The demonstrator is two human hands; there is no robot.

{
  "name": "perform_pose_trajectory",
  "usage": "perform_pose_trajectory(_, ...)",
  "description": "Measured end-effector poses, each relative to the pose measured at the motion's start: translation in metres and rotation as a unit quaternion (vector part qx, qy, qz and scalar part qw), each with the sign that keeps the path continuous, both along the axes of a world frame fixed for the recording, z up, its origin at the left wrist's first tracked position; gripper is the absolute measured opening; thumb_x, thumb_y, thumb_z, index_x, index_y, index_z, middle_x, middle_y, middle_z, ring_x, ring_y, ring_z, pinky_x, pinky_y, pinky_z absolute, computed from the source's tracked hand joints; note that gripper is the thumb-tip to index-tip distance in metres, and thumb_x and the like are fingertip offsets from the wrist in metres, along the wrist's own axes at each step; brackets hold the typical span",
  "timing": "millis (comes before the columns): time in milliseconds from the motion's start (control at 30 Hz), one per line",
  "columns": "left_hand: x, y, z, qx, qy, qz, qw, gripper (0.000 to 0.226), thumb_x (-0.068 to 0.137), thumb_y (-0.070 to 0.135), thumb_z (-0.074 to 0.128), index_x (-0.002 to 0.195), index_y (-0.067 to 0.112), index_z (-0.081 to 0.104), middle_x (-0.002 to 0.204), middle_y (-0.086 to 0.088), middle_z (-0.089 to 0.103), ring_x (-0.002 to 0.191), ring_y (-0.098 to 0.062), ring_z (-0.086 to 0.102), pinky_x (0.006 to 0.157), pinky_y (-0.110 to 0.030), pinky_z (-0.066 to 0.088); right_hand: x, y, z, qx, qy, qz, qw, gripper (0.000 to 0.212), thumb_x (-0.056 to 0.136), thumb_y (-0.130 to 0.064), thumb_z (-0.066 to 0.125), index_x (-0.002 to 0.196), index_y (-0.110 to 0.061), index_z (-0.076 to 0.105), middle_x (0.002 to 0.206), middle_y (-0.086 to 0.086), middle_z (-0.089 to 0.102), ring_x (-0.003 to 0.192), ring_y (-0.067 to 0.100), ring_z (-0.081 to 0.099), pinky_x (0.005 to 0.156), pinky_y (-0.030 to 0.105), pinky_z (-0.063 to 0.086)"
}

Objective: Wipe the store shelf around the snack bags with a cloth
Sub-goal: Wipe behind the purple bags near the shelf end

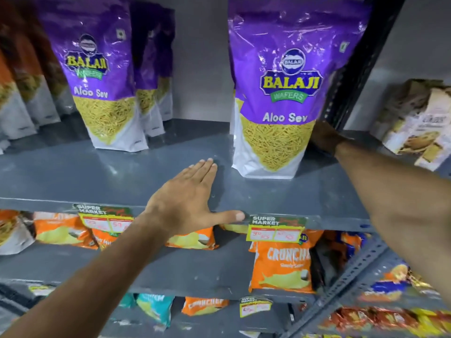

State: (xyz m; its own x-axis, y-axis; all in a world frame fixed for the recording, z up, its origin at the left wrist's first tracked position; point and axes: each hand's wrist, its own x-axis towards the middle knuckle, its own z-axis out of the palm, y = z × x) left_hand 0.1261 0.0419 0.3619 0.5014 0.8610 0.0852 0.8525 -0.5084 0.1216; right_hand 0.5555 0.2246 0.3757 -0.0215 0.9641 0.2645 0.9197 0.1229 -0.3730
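Observation:
The grey shelf [109, 174] holds two rows of purple Aloo Sev snack bags. One row [97, 76] stands at the left and one bag [285, 93] stands at the right. My left hand [185, 201] lies flat on the shelf between them, fingers apart, thumb along the front edge, holding nothing. My right hand [325, 139] reaches in beside the right bag's lower right side, and its fingers are hidden behind the bag. No cloth shows anywhere in view.
A black perforated upright [353, 64] stands just right of the right bag. Beyond it sit cardboard snack boxes [419, 123]. Orange crisp bags [283, 262] fill the shelf below. Price tags [275, 228] hang on the front edge. More bags crowd the far left.

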Motion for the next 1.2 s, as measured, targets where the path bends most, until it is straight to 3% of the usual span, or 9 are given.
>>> perform_pose_trajectory(100,0.002,-0.003,0.003,-0.003,0.001,-0.003,1.000,0.136,0.072,0.105,0.029,0.168,0.013,-0.003,0.178,0.001,-0.008,0.163,-0.011,-0.005,0.126,-0.026,-0.008,-0.054,-0.065,0.025,-0.025,0.112,-0.032,0.993,0.038,0.096,-0.039,0.051,0.122,-0.022,0.073,0.132,0.004,0.068,0.123,0.012,0.056,0.097,0.019,0.042)
perform_pose_trajectory(200,0.003,-0.007,0.007,-0.017,0.002,-0.004,1.000,0.136,0.073,0.104,0.029,0.168,0.013,-0.003,0.178,0.000,-0.007,0.164,-0.013,-0.005,0.128,-0.028,-0.006,-0.065,-0.101,0.022,-0.021,0.231,-0.051,0.971,0.017,0.094,-0.020,0.067,0.102,-0.030,0.078,0.099,-0.016,0.076,0.100,-0.001,0.069,0.068,0.002,0.046)
perform_pose_trajectory(267,0.002,-0.009,0.009,-0.023,0.000,-0.005,1.000,0.134,0.074,0.103,0.030,0.168,0.013,-0.003,0.178,0.000,-0.007,0.164,-0.014,-0.005,0.128,-0.029,-0.005,-0.067,-0.122,0.020,-0.025,0.242,-0.023,0.970,0.015,0.096,-0.019,0.066,0.099,-0.029,0.077,0.089,-0.026,0.074,0.083,-0.014,0.068,0.068,0.004,0.050)
perform_pose_trajectory(367,0.000,-0.009,0.009,-0.021,0.001,-0.009,1.000,0.136,0.073,0.105,0.025,0.168,0.012,-0.003,0.178,-0.002,-0.005,0.164,-0.015,-0.004,0.131,-0.032,-0.003,-0.070,-0.150,0.015,-0.024,0.222,-0.048,0.974,0.014,0.095,-0.026,0.066,0.103,-0.029,0.078,0.074,-0.026,0.072,0.056,-0.011,0.061,0.051,0.010,0.045)
perform_pose_trajectory(467,0.000,-0.008,0.008,-0.024,0.000,-0.011,1.000,0.140,0.070,0.108,0.021,0.168,0.011,-0.003,0.179,-0.003,-0.004,0.164,-0.017,-0.002,0.133,-0.035,0.000,-0.062,-0.171,0.004,-0.050,0.168,-0.077,0.981,0.028,0.092,-0.034,0.057,0.113,-0.047,0.070,0.112,-0.020,0.072,0.095,0.004,0.069,0.081,0.027,0.055)
perform_pose_trajectory(567,-0.002,-0.008,0.008,-0.020,-0.011,-0.014,1.000,0.144,0.066,0.111,0.018,0.168,0.011,0.000,0.179,-0.004,-0.001,0.165,-0.018,0.001,0.134,-0.037,0.004,-0.074,-0.209,0.011,-0.056,0.081,-0.110,0.989,0.039,0.095,-0.030,0.047,0.128,-0.043,0.061,0.140,-0.011,0.061,0.130,0.017,0.056,0.111,0.035,0.042)
perform_pose_trajectory(867,-0.003,-0.012,0.009,-0.012,-0.022,-0.028,0.999,0.152,0.058,0.114,0.013,0.168,0.010,0.004,0.178,-0.006,0.004,0.165,-0.022,0.008,0.133,-0.040,0.011,-0.120,-0.303,0.021,-0.070,-0.011,-0.050,0.996,0.044,0.103,-0.021,0.045,0.137,-0.046,0.055,0.155,-0.017,0.044,0.144,0.011,0.039,0.117,0.041,0.034)
perform_pose_trajectory(1033,-0.003,-0.007,0.006,-0.004,-0.021,-0.031,0.999,0.152,0.058,0.114,0.013,0.168,0.010,0.004,0.178,-0.006,0.004,0.165,-0.022,0.008,0.133,-0.040,0.012,-0.120,-0.320,0.025,-0.043,0.157,-0.029,0.986,0.043,0.103,-0.011,0.051,0.130,-0.043,0.064,0.150,-0.014,0.051,0.135,0.002,0.041,0.114,0.028,0.030)
perform_pose_trajectory(1200,-0.001,-0.004,0.003,0.006,-0.014,-0.024,1.000,0.151,0.058,0.114,0.010,0.168,0.011,0.001,0.179,-0.004,0.002,0.165,-0.020,0.006,0.133,-0.039,0.011,-0.094,-0.275,0.014,-0.019,0.031,-0.156,0.987,0.048,0.102,-0.012,0.042,0.146,-0.029,0.050,0.155,0.003,0.045,0.139,0.027,0.046,0.114,0.043,0.039)
